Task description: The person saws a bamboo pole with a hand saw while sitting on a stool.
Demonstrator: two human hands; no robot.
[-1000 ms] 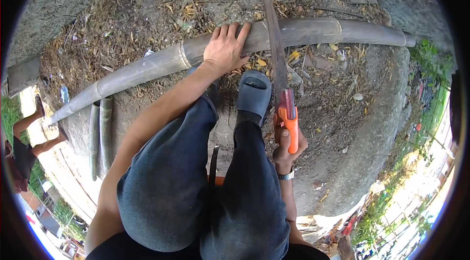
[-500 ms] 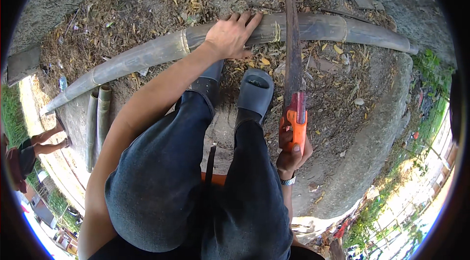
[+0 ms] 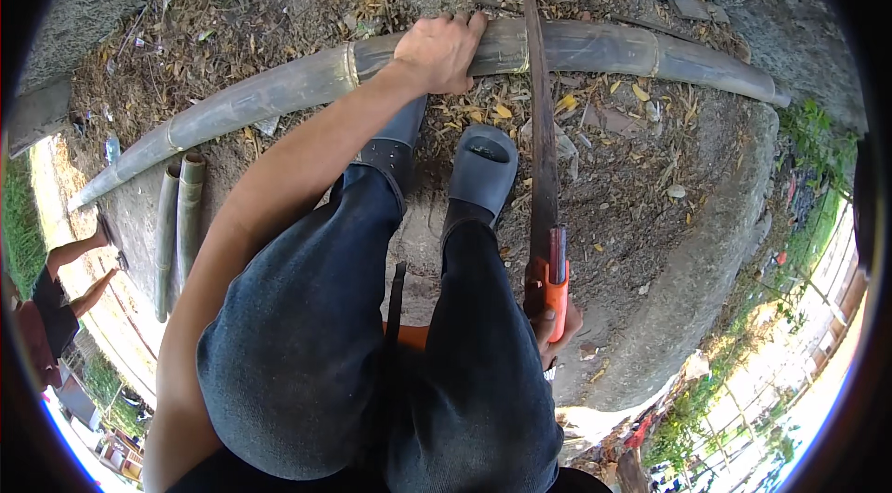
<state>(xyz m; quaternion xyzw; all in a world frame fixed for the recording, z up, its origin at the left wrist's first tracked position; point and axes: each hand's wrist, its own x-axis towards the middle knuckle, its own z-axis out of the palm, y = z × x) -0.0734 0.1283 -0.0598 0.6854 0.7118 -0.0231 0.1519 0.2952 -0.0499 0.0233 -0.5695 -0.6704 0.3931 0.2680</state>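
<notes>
The saw (image 3: 542, 131) has slid back, right hand (image 3: 548, 335) wrapped on its handle (image 3: 556, 296); left hand (image 3: 437, 52) clamps the bamboo (image 3: 604, 49) beyond the knees (image 3: 297, 307). Straight, unhurried strokes and firm pressure suit this.

Right of lower centre, the right hand (image 3: 570, 324) is partly hidden behind the saw handle (image 3: 556, 300) and right leg (image 3: 488, 344); a bystander (image 3: 56, 315) is cut off at the left edge.

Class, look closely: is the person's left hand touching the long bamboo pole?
Touching. The head view shows the left hand laid across the long bamboo pole, fingers bent over its far edge, with no gap visible between them.
</notes>
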